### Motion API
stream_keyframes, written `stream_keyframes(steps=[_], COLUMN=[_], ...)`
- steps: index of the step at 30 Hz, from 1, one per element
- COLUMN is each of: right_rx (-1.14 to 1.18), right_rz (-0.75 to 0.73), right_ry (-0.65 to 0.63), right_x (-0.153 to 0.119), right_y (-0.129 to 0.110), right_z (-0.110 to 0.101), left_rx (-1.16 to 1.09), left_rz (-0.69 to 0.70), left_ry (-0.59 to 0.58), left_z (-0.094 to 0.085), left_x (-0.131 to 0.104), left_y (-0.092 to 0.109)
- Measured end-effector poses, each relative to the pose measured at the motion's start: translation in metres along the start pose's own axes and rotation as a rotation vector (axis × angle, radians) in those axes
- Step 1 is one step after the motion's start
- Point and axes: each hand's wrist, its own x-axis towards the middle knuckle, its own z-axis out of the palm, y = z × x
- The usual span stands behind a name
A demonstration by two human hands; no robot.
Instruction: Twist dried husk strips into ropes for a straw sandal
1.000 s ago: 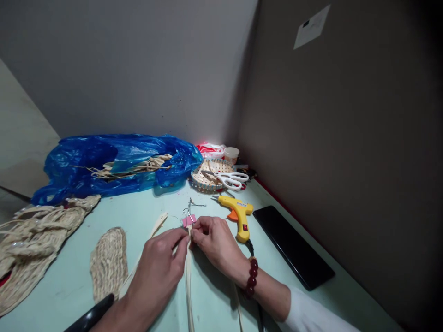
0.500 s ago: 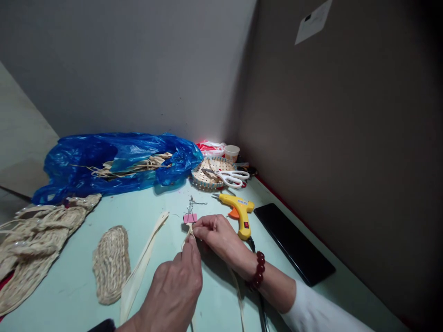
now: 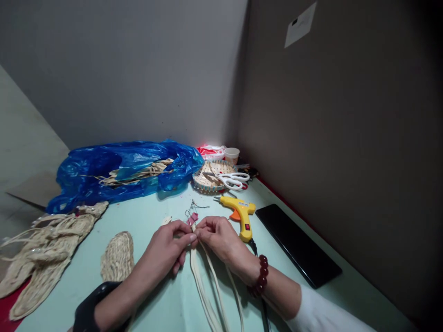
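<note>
In the middle of the table, pale straw-like strips [image 3: 201, 281] hang from a pink binder clip [image 3: 192, 219] and trail toward me. My left hand [image 3: 169, 246] pinches the strips just below the clip, thumb and forefinger together. Close against it, my right hand [image 3: 221, 240] pinches them too, a dark red bead bracelet [image 3: 261, 276] on its wrist. The fingertips hide the exact crossing of the strips. A thin cord or wire [image 3: 199, 205] lies at the far side of the clip.
A yellow glue gun [image 3: 242, 212] and a black phone [image 3: 298, 244] lie to the right. Behind are white-handled scissors [image 3: 235, 180] on a woven basket [image 3: 197, 184], a cup [image 3: 232, 154] and a blue plastic bag [image 3: 90, 159]. Woven soles [image 3: 117, 258] and straw sandals [image 3: 58, 258] lie left.
My left hand has turned and moved up and left, its fingers now beside the right hand's. The pink clip has tilted. The view has shifted slightly.
</note>
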Motion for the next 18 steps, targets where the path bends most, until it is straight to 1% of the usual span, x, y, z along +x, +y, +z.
stream_keyframes(steps=[2, 5, 10, 13, 18], right_rx=[-0.016, -0.043, -0.058, -0.068, -0.108], right_rz=[0.000, -0.002, -0.008, -0.019, -0.050], right_ry=[0.019, 0.037, 0.017, 0.000, -0.057], right_x=[-0.001, -0.002, -0.002, -0.002, -0.003], right_y=[0.000, 0.000, -0.002, -0.002, -0.001], right_z=[0.000, 0.001, 0.001, 0.000, -0.001], left_rx=[-0.123, -0.266, -0.367, -0.356, -0.296], left_rz=[-0.055, -0.110, -0.169, -0.159, -0.065], left_ry=[-0.045, -0.070, -0.108, -0.109, -0.052], left_z=[0.001, 0.004, 0.004, 0.000, -0.006], left_x=[0.005, 0.002, -0.002, 0.000, 0.002], left_y=[-0.006, -0.013, -0.014, -0.012, -0.008])
